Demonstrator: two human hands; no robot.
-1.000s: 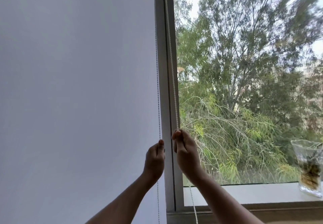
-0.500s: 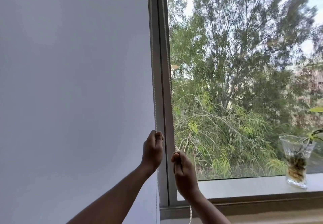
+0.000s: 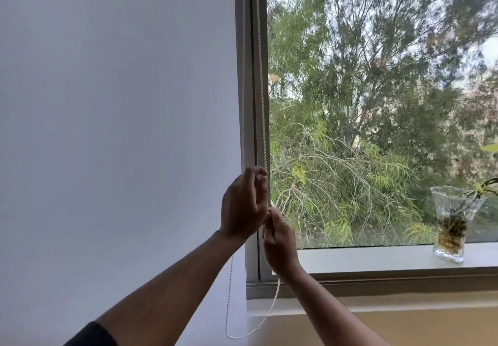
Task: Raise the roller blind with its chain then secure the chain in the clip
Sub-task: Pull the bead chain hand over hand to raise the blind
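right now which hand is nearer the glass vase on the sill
Right. The right hand grips the chain nearer the glass vase; the left hand is farther left, beside the blind.

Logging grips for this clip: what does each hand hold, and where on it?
Both hold the blind's bead chain on its right-hand strand: the left hand pinches it higher up, the right hand grips it just below, above the hanging loop.

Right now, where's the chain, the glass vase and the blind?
chain [image 3: 260, 76]: head view, right strand along the frame.
glass vase [image 3: 452, 210]: head view, its clear wall.
blind [image 3: 121, 130]: head view, middle of fabric.
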